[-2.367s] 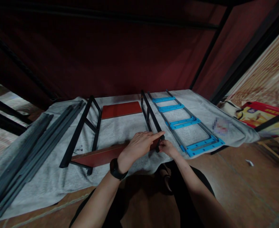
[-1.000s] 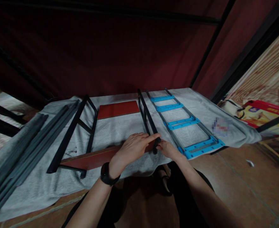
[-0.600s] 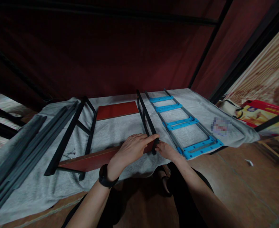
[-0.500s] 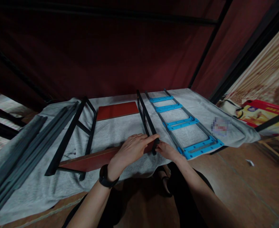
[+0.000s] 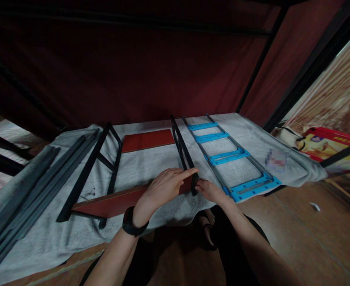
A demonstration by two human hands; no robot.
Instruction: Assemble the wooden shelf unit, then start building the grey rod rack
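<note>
A reddish-brown board [image 5: 109, 205] spans the near ends of two black metal side frames. My left hand [image 5: 165, 184] lies over the board's right part, fingers wrapped over it, its thumb reaching to the right-hand black frame [image 5: 184, 152]. On the outer side of that frame, my right hand [image 5: 209, 191] has its fingers drawn together against the frame's near end. Whatever those fingertips pinch is hidden. The left-hand black frame [image 5: 87, 171] stands at the board's other end. A second red-brown board [image 5: 147, 140] lies farther back between the frames.
Grey bars [image 5: 40, 194] lie at the left on a grey cloth [image 5: 163, 214]. To the right is a blue-and-grey ladder-like frame [image 5: 219, 136]. Several small dark parts [image 5: 90, 193] sit near the left frame. A red-and-yellow box [image 5: 332, 143] is beyond the cloth's right edge.
Both hands keep their places at the board and frame. The right fingers have shifted slightly at the frame's end, and the view has tilted a little.
</note>
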